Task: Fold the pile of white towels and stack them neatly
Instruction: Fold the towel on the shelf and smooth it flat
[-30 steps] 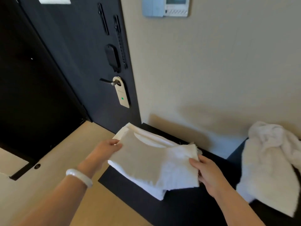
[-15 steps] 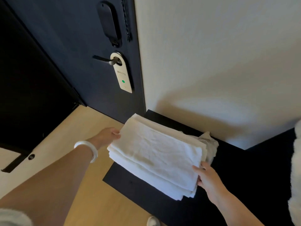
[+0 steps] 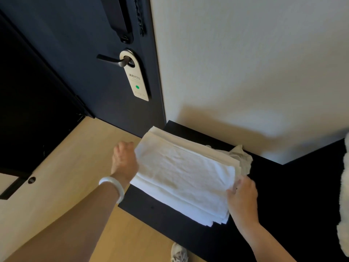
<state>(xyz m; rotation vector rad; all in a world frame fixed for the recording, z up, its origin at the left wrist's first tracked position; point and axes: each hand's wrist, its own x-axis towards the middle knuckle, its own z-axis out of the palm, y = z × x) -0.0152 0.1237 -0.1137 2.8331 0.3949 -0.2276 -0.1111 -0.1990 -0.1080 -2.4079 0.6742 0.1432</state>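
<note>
Most of the folding looks done. A stack of towels point(image 3: 185, 178) lies on the black surface point(image 3: 170, 220), its left end hanging slightly over the edge above the floor point(image 3: 66, 167). Several layers show, flat and rectangular, with the lower ones stepping out a little along the near side, so the stack seems to need squaring up.

The left hand point(image 3: 123, 159), a pale bracelet point(image 3: 113, 188) on its wrist, sits against the stack's left edge with its fingers curled. I cannot tell whether its grip has closed on a layer or only butts against the cloth. The right hand point(image 3: 242, 197) has its grip on the right edge, pinching the upper layers.

Two pieces appear left to fold. A crumpled towel point(image 3: 242, 157) pokes out behind the stack's far right corner, thin and creased. A fluffy towel point(image 3: 344, 205) hangs at the right border of the view, thicker and shaggier in pile.

The stacked cloth is matte with a fine woven nap and faint wrinkles on top. The surface is smooth and dark, and the floor is light wood.
</note>
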